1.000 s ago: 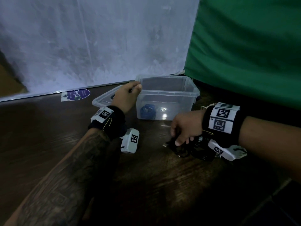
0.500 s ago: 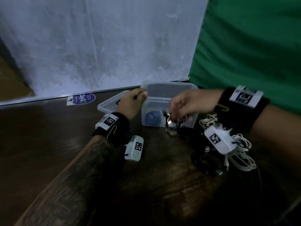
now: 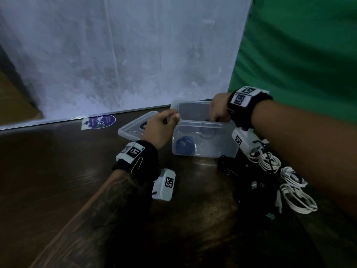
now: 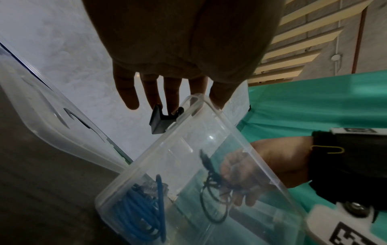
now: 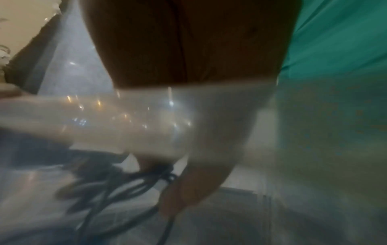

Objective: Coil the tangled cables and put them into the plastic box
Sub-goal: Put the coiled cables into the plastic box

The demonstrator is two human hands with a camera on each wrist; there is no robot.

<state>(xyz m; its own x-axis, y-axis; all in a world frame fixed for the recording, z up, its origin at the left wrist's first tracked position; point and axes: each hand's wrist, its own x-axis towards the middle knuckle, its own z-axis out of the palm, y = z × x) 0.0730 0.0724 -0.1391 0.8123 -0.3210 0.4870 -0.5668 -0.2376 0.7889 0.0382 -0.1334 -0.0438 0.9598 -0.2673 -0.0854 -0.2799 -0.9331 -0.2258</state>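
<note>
The clear plastic box (image 3: 204,151) stands open on the dark table, with a coiled blue cable (image 3: 185,147) in its left end. My left hand (image 3: 161,127) grips the box's near left corner, thumb over the rim (image 4: 217,99) and fingers (image 4: 127,92) outside by a black latch (image 4: 160,121). My right hand (image 3: 219,111) reaches down into the box and pinches a small coiled black cable (image 4: 211,195), seen through the wall. The right wrist view is blurred; it shows fingers around the black cable (image 5: 117,187). Tangled white cables (image 3: 291,184) and black cables (image 3: 245,182) lie right of the box.
The box's lid (image 3: 133,128) lies flat just left of the box. A round purple sticker (image 3: 99,121) is on the table by the grey wall. A green cloth (image 3: 301,55) hangs behind the box on the right.
My right hand lifted the black cable off the table, carried it up and back, and now holds it inside the box. The left hand stayed on the box's corner.
</note>
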